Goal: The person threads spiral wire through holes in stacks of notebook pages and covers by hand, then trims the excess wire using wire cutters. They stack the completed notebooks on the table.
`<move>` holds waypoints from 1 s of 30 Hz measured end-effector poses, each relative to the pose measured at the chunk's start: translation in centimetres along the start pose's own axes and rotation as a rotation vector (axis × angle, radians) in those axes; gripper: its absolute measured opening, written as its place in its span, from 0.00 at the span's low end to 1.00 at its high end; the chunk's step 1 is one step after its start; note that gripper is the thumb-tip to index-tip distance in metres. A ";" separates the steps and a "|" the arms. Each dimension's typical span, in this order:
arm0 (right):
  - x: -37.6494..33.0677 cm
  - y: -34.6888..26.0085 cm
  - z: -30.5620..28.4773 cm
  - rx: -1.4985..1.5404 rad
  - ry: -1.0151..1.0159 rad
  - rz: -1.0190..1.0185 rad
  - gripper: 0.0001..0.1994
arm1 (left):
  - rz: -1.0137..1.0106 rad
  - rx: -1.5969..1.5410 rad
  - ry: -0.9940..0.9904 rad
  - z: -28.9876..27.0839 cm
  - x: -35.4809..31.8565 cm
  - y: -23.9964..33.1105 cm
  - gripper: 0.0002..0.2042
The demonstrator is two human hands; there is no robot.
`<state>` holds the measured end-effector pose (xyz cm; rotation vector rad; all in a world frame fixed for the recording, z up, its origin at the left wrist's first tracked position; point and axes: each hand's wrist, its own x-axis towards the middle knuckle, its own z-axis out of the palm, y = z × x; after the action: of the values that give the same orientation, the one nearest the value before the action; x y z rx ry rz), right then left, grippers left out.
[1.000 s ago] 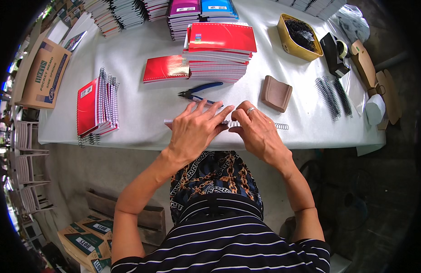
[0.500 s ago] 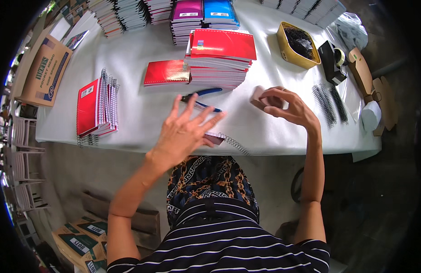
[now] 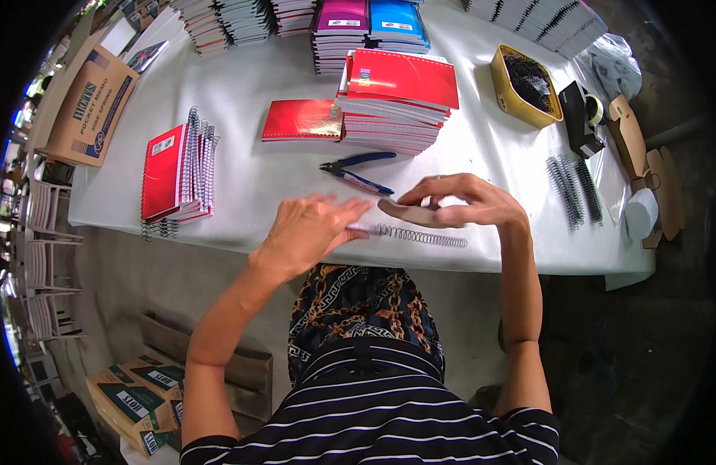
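Near the table's front edge, my left hand [image 3: 307, 229] closes on a small notebook, its fingers smeared by motion. Most of the notebook is hidden under the hand; only a pale end shows by the thumb. From that end a metal spiral coil [image 3: 421, 235] runs to the right along the tabletop. My right hand [image 3: 470, 203] grips a smooth, curved, brownish-grey piece [image 3: 410, 213] just above the coil; its kind is unclear. Beyond both hands lie blue-handled cutting pliers [image 3: 373, 183], jaws pointing left.
Red notebooks [image 3: 393, 132] are stacked behind the pliers. More red notebooks with coils [image 3: 164, 177] lie at left. A yellow basket [image 3: 551, 120], loose coils [image 3: 565, 192] and a black box [image 3: 581, 116] are at right. A cardboard box [image 3: 94, 105] stands far left.
My right hand has come down and left with the brownish-grey piece, close to the coil. The coil now lies straighter, pointing right. My left hand's spread fingers have drawn in, uncovering the pliers.
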<state>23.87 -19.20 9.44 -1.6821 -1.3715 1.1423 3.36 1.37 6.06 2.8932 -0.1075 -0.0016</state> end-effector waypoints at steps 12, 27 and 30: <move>2.3 0.8 1.6 -0.127 0.017 -0.013 0.28 | -0.060 -0.015 -0.037 -1.1 1.3 -1.0 0.32; 3.4 0.7 1.1 0.208 0.040 -0.223 0.30 | -0.127 -0.221 0.236 0.2 0.9 -2.6 0.35; 4.2 -0.7 1.4 0.113 -0.024 -0.053 0.32 | -0.125 -0.386 0.367 0.6 1.2 -2.3 0.41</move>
<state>22.54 -15.03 8.59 -1.5489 -1.3327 1.1904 4.76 3.38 4.90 2.4613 0.1266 0.4341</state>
